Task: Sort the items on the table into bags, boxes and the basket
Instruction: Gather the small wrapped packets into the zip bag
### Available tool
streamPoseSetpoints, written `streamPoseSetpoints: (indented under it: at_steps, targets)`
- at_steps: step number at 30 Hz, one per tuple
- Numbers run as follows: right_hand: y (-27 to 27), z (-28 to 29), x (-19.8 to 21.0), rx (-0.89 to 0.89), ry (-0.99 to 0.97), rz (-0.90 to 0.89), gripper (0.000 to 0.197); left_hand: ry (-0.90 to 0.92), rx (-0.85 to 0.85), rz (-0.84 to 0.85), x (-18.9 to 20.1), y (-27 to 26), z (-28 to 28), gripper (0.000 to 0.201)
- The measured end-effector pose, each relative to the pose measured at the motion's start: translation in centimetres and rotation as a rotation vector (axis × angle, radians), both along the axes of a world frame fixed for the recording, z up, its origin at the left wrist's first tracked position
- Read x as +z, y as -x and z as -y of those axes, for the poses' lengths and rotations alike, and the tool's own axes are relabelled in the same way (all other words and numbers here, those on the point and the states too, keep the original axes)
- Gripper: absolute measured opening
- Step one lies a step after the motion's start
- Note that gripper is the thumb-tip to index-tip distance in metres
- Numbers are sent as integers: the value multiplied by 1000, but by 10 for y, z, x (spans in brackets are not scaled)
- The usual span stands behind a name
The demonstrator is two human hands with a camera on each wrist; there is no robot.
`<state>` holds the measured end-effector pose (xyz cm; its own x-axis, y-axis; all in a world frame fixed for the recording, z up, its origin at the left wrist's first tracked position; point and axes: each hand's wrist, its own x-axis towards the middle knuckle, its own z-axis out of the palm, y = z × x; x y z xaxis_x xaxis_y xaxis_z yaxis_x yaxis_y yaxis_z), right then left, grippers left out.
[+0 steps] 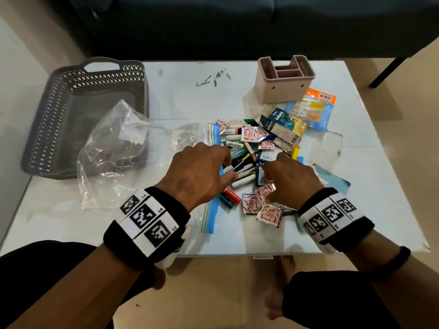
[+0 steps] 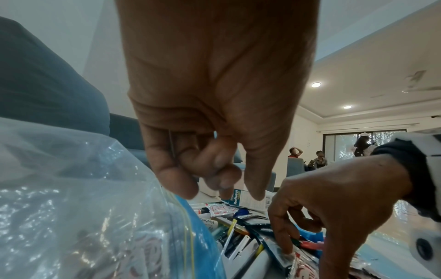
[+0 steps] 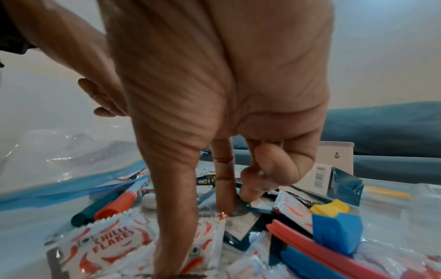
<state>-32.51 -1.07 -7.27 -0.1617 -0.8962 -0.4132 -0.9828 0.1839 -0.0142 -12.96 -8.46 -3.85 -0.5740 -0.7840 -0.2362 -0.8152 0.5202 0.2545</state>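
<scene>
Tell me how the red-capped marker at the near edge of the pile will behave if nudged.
The red-capped marker looks round-bodied and lies flat, so it would probably roll. It seems rigid and light. The teal marker lying alongside may check it on that side.

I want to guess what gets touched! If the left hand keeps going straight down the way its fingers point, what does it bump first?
Probably the pens in the pile: the left hand hangs just above them, fingers curled downward. Depth is unclear.
</scene>
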Motion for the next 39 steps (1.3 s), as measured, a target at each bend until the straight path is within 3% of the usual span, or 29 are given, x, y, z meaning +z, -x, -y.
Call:
streamPoseSetpoints:
  at_steps: [6,8,15,17,19,23,26,30,34,39]
  targets:
    - [-2,7,-6,-15,26,36,23,10,-16,-14,1,1,0,36]
    - [2,10,-1,-53,18,176,13,-2,-12,-35,0,0,0,35]
    - [12,17,36,-215,89,824,21,-97,-76,-332,-2,10,-6,35]
    - [12,18,40,-255,99,899,22,-131,-45,-387,-2,12,-7,29]
    - [14,18,37,-228,127,838,28,-104,-17,-384,-1,12,-5,21]
    - [13,6,22,-53,-12,438,50,13,33,-273,1,6,2,19]
    - [-2,-8,11,56,-189,175,47,44,75,-240,2,1,6,19]
    - [-23,-16,4,186,-105,-28,33,54,117,-251,2,-1,11,19]
    - [-26,-12,1,146,-161,49,30,13,173,-330,0,-4,16,18]
    - [5,5,21,-41,-174,587,14,-24,234,-328,0,-5,20,16]
